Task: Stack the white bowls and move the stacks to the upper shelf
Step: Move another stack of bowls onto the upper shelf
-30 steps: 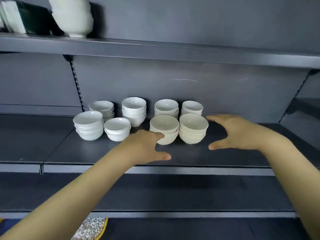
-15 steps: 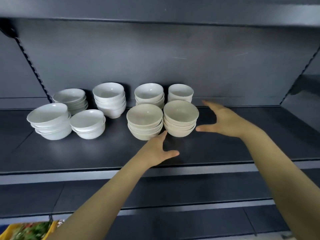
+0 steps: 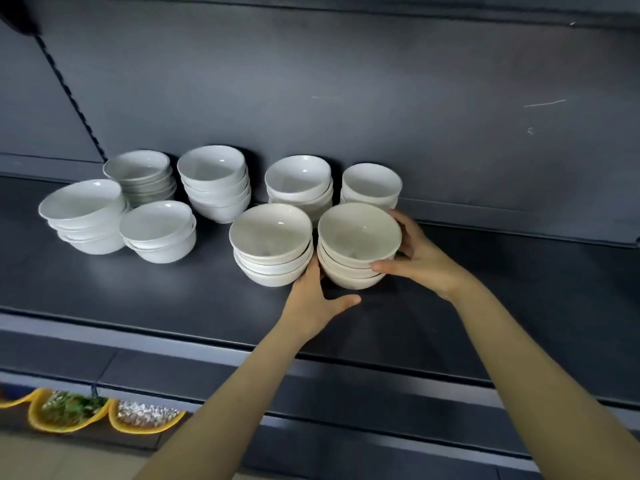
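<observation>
Several short stacks of white bowls stand on the dark middle shelf (image 3: 485, 289). My right hand (image 3: 420, 258) grips the front right stack (image 3: 358, 244), thumb on its near side and fingers round the far rim. My left hand (image 3: 317, 299) reaches into the gap between that stack and the front middle stack (image 3: 272, 242), its fingers hidden behind the bowls and its thumb spread out to the right. More stacks stand behind (image 3: 372, 185), (image 3: 299, 181), (image 3: 214, 180) and to the left (image 3: 157, 230), (image 3: 85, 213), (image 3: 140, 173). The upper shelf shows only as a dark edge (image 3: 450, 12) at the top.
A lower shelf (image 3: 381, 393) juts out beneath the bowl shelf. Yellow trays of food (image 3: 69, 410) sit at the bottom left. A slotted upright rail (image 3: 69, 95) runs down the back panel at the left. Bare shelf lies to the right of the stacks.
Both hands moved forward onto the front right stack: the right hand closed round it and the left hand slid in beside it. The view dropped and came nearer.
</observation>
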Action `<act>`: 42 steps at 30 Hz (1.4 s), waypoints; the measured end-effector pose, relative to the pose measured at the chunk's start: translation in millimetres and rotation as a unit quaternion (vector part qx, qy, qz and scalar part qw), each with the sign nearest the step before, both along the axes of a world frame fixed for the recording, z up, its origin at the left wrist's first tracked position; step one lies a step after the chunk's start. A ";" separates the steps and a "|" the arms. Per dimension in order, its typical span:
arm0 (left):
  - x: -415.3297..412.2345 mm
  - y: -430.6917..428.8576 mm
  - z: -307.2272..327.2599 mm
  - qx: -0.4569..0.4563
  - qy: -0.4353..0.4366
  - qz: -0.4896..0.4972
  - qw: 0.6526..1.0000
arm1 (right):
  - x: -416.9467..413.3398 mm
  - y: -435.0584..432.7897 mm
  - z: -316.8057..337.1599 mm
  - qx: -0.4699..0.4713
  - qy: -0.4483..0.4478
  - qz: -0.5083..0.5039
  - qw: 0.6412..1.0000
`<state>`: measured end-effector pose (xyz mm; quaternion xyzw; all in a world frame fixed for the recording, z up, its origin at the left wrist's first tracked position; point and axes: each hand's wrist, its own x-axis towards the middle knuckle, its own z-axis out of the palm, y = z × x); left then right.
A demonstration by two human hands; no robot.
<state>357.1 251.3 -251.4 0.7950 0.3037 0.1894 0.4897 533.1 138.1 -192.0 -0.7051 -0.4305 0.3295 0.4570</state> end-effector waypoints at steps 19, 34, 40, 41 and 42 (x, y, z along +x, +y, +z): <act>1.7 -14.2 -4.6 0.076 0.074 0.005 0.994 | 11.4 -32.1 -13.1 0.088 0.008 0.036 0.995; 1.4 -10.2 -8.8 0.047 0.055 0.011 0.997 | 15.7 -26.8 -25.5 0.088 0.064 0.063 0.992; 2.5 -9.4 -9.0 0.049 0.055 0.011 0.997 | 20.4 -25.5 -25.1 0.092 0.067 0.059 0.992; 2.5 -9.9 -8.7 0.047 0.053 0.012 0.997 | 20.1 -25.5 -24.7 0.093 0.068 0.059 0.992; 2.1 -10.5 -8.4 0.043 0.049 0.013 0.998 | 20.0 -25.6 -24.3 0.095 0.069 0.059 0.991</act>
